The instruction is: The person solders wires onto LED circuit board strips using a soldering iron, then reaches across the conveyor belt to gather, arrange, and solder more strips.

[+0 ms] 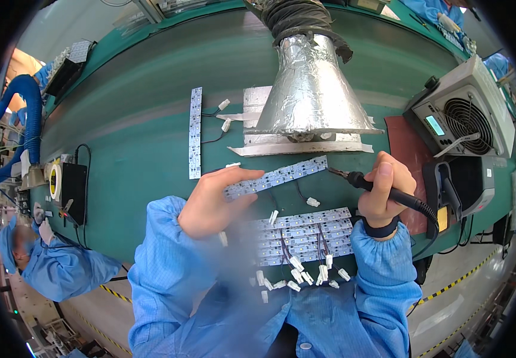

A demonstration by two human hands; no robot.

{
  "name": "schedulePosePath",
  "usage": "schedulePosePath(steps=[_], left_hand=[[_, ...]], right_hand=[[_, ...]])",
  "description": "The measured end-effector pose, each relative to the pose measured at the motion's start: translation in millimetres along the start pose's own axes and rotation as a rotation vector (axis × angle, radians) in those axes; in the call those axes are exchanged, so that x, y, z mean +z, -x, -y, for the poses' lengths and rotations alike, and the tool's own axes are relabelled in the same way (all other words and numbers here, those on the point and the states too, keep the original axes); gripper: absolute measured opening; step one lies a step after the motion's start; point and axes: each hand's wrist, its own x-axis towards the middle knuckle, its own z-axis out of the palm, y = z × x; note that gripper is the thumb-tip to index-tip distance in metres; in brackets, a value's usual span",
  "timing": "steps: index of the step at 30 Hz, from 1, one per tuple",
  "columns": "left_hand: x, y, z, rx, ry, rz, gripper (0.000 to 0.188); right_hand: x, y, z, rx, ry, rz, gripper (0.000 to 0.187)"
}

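Note:
My left hand [219, 200] is closed on a white LED strip board [293, 174], its fingers at the board's left end. The board slants up to the right above the green table mat. In my right hand [387, 190] is a black soldering iron [359, 179], held like a pen. Its tip points left, close to the board's right end; I cannot tell whether they touch. Below lies a stack of similar LED boards [335, 228] with wires and white connectors [323, 271] along the near edge. A blurred patch hides part of the stack's left side.
A foil-covered fume hood [311, 89] stands at the far middle over a pale metal plate. Another LED board [195, 132] lies upright left of it. At right are a fan unit [467, 113] and a soldering iron stand [458, 185]. A co-worker [55, 262] sits at left.

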Motion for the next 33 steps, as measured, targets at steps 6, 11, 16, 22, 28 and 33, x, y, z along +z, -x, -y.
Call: schedulePosePath(steps=[6, 11, 16, 22, 28, 33], left_hand=[[1, 0, 2, -0.028, 0.051, 0.004, 0.036], [1, -1, 4, 0.060, 0.040, -0.011, 0.037], [1, 6, -2, 0.039, 0.191, -0.038, 0.044], [2, 10, 3, 0.142, 0.225, -0.060, 0.047], [3, 10, 6, 0.231, 0.211, -0.097, 0.044], [3, 8, 8, 0.304, 0.224, -0.102, 0.040]], right_hand=[[-14, -6, -17, -0.051, -0.098, -0.257, 0.037], [-24, -16, -23, -0.011, 0.017, -0.434, 0.040], [-24, -11, -22, 0.067, 0.053, -0.384, 0.039], [-25, -10, -17, 0.108, 0.107, -0.365, 0.037], [-27, -10, -17, 0.123, 0.096, -0.334, 0.037], [-29, -9, -19, 0.116, 0.083, -0.325, 0.037]])
